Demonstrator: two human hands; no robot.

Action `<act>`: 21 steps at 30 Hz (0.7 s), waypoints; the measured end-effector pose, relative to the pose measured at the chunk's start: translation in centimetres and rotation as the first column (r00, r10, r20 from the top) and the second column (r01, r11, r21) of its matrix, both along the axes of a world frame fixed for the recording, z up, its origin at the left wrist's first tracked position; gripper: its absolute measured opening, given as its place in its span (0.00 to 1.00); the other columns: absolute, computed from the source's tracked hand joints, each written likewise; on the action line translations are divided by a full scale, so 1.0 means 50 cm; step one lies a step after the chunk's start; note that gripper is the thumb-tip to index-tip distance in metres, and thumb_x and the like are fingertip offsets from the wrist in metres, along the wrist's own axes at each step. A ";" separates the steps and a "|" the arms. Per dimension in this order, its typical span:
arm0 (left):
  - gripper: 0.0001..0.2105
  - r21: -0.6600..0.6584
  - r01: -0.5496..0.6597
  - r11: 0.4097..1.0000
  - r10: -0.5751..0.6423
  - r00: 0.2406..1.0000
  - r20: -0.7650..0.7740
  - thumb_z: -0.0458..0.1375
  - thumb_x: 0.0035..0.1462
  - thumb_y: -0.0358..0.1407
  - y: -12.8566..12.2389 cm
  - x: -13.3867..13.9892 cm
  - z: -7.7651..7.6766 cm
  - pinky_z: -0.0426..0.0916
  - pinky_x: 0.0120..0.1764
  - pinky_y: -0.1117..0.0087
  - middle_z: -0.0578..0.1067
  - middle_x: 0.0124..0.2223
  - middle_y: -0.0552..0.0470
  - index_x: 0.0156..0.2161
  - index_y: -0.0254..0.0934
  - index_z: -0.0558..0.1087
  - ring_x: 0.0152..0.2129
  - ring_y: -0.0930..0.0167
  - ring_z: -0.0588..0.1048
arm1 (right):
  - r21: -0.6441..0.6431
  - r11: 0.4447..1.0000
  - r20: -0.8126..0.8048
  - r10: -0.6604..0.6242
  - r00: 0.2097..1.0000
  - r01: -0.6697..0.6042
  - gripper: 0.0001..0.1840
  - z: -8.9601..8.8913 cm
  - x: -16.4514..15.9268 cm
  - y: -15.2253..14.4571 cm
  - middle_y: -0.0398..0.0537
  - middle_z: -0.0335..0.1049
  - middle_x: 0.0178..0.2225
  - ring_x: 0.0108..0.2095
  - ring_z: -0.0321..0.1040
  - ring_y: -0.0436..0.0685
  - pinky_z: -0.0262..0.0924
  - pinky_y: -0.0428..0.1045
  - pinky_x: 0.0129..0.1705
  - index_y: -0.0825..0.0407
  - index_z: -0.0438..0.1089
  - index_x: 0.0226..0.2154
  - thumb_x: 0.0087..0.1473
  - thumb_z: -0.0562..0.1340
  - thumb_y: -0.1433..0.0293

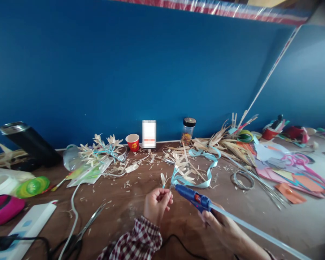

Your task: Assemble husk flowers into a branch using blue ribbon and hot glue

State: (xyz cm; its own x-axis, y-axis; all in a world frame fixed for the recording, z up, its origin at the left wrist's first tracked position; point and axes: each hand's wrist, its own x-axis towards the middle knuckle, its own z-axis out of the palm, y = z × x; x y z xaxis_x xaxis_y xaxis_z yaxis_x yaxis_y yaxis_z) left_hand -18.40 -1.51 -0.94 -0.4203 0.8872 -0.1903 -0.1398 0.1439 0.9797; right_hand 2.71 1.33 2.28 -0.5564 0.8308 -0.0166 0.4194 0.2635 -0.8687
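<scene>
Between the pinched fingers of my left hand (pixel 158 202) is the stem of a small pale husk flower (pixel 164 179), petals pointing up. My right hand (pixel 219 225) is wrapped round a blue hot glue gun (pixel 192 197), whose nozzle points left, close to the flower's stem. A long clear glue stick (pixel 249 225) runs out of the gun's back toward the lower right. Just beyond the nozzle lie a finished-looking husk flower bunch (pixel 181 164) and a curl of light blue ribbon (pixel 206 183).
Scissors (pixel 90 220) and a white power strip (pixel 29 225) lie at the left. Behind stand a red paper cup (pixel 132 143), a lidded jar (pixel 189 130) and a black flask (pixel 32 144). Wire coil (pixel 243 180), thin rods and coloured paper (pixel 273 155) spread rightward.
</scene>
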 end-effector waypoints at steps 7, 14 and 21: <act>0.11 -0.006 0.002 1.000 -0.002 0.998 -0.060 0.60 0.44 0.40 -0.004 -0.001 -0.002 0.67 0.17 0.77 0.77 0.25 0.48 0.29 0.32 0.72 0.21 0.71 0.75 | 0.150 0.988 0.069 -0.044 0.997 0.033 0.21 -0.012 -0.006 0.011 0.47 0.69 0.27 0.28 0.65 0.54 0.64 0.47 0.33 0.52 0.69 0.41 0.57 0.51 0.56; 0.11 -0.010 -0.001 1.000 0.000 0.998 -0.056 0.60 0.44 0.40 -0.005 -0.001 -0.001 0.68 0.17 0.76 0.77 0.25 0.49 0.29 0.33 0.72 0.21 0.71 0.75 | 0.193 0.981 0.048 -0.005 0.999 -0.004 0.18 -0.001 -0.005 0.012 0.48 0.70 0.30 0.30 0.66 0.55 0.64 0.47 0.33 0.51 0.68 0.36 0.56 0.52 0.56; 0.11 0.009 0.019 1.000 -0.018 0.997 -0.080 0.60 0.45 0.41 -0.006 -0.002 -0.013 0.67 0.16 0.77 0.77 0.26 0.49 0.30 0.32 0.72 0.21 0.72 0.75 | 0.067 0.991 -0.008 0.116 0.993 -0.116 0.22 0.004 -0.006 0.014 0.44 0.66 0.22 0.24 0.62 0.50 0.59 0.44 0.29 0.52 0.67 0.26 0.59 0.47 0.56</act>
